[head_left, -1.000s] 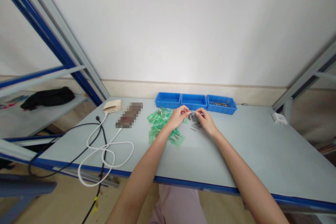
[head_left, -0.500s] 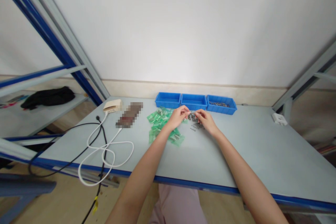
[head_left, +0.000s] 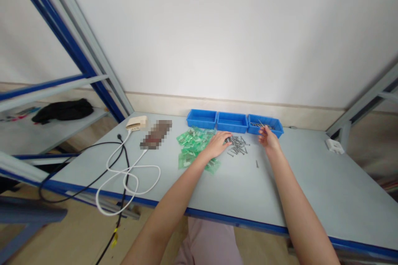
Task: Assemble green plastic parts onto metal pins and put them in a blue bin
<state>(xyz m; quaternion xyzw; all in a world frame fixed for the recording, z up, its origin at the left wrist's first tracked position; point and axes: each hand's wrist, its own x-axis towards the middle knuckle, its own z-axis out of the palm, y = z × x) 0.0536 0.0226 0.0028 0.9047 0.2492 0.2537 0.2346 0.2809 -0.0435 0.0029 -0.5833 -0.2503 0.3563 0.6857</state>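
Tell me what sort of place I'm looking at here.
Probably a sorting or packing workstation: blue bins stand in a row along the back of a table, with a heap of small screw-like metal parts in front and green plastic bags beside it.

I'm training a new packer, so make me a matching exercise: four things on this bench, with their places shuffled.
1. Left hand
2. Right hand
3. Green bags
4. White block

A. In front of the leftmost blue bin
B. Farthest right on the table
C. At the pile of metal fasteners
D. At the rightmost blue bin

Pairs: 1-C, 2-D, 3-A, 4-B
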